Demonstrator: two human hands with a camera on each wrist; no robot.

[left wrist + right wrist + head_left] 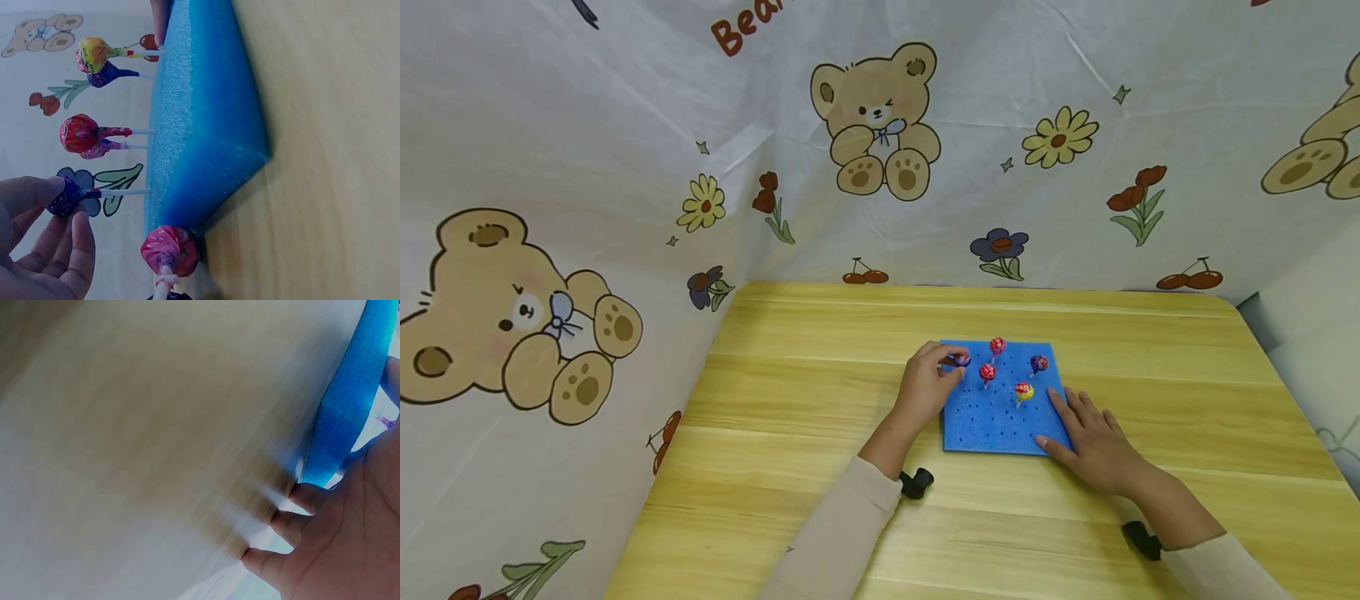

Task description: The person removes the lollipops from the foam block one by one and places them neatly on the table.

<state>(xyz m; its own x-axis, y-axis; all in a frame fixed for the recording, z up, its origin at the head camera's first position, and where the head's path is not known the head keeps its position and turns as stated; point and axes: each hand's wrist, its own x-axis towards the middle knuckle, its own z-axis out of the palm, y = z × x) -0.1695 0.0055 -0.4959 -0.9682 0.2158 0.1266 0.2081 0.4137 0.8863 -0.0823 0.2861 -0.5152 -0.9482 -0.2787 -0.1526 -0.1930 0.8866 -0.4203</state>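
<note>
My left hand [925,383] pinches the dark blue wrapped head of a lollipop [62,197] between thumb and fingers. Its white stick meets the top of a blue foam block [973,425] near the far left corner. Standing in the block are a red-and-white lollipop [997,345], a red one [987,372], a dark purple one [1039,363] and a yellow-and-red one [1024,391]. At the block's right edge, my right hand [1097,446] lies with fingers spread, thumb and index finger touching the foam and the other fingers on the table.
In the left wrist view, a pink lollipop [170,251] shows beside the block, with part of a dark one [170,297] at the frame's edge. The wooden table [790,400] meets a bear-printed cloth [955,208] behind. Small holes dot the foam.
</note>
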